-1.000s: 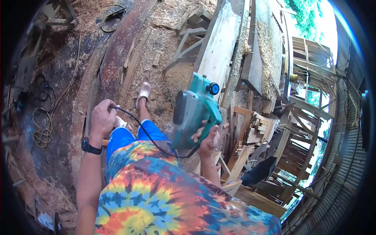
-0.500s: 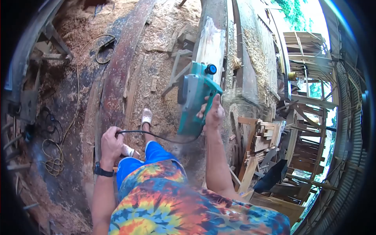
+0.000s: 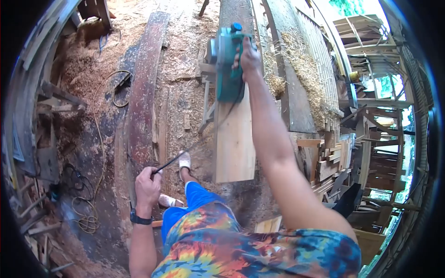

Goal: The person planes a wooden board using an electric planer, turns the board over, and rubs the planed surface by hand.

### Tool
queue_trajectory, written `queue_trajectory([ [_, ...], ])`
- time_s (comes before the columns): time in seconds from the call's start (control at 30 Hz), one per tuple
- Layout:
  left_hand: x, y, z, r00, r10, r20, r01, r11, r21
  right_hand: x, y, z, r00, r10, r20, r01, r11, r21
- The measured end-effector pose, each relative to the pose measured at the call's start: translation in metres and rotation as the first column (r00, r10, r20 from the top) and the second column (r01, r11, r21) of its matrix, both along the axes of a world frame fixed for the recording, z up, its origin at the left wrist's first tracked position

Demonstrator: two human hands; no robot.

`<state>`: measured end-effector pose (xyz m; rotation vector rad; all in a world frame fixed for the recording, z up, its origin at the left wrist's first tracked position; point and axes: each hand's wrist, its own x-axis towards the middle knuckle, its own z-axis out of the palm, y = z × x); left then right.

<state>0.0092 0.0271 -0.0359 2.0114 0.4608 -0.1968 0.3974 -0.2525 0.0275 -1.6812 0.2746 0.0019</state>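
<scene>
My right hand (image 3: 248, 58) is wrapped round the handle of a teal electric planer (image 3: 228, 69) with a blue front knob. The planer rests on a long wooden board (image 3: 235, 143); its near part is pale and smooth, and its far part looks grey and rough. With my arm stretched forward, the planer sits well up the board. My left hand (image 3: 148, 185) pinches the planer's black power cord (image 3: 185, 152) off to the left of the board. From there the cord runs slantwise up to the back of the planer.
A reddish plank (image 3: 146, 88) lies on the shavings-covered floor at left, near a coiled yellowish cable (image 3: 85, 217). On the right, wood offcuts (image 3: 331, 160) are stacked beside the board. A grey plank (image 3: 299, 102) with curly shavings (image 3: 299, 55) lies beyond it.
My right hand has pushed the planer forward along the board, uncovering the pale near end. The cord now stretches straighter from my left hand. The view has shifted somewhat.
</scene>
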Motion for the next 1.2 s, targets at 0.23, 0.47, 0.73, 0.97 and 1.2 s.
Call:
queue_trajectory([
  [0.23, 0.037, -0.032, 0.036, 0.994, 0.035, 0.101, -0.034, 0.999, -0.013, 0.151, -0.003, -0.011, 0.999, 0.037, -0.011, -0.036, 0.995, 0.089],
  [0.47, -0.001, -0.013, 0.027, 0.998, 0.016, 0.055, -0.02, 0.998, 0.067, 0.032, -0.01, -0.015, 1.0, 0.02, 0.004, -0.02, 0.995, 0.096],
  [0.73, -0.074, 0.054, -0.001, 0.998, 0.042, 0.043, -0.048, 0.986, 0.162, -0.267, -0.004, 0.006, 0.991, -0.009, -0.13, 0.014, 0.999, 0.035],
  [0.97, -0.117, 0.075, -0.014, 0.999, -0.017, 0.048, 0.008, 0.983, 0.181, -0.466, 0.004, 0.005, 0.98, -0.068, -0.186, 0.096, 0.984, 0.148],
  [1.2, -0.095, 0.06, -0.002, 0.999, -0.045, -0.011, 0.046, 0.982, 0.182, -0.431, 0.004, 0.011, 0.984, -0.063, -0.169, 0.08, 0.992, 0.095],
])
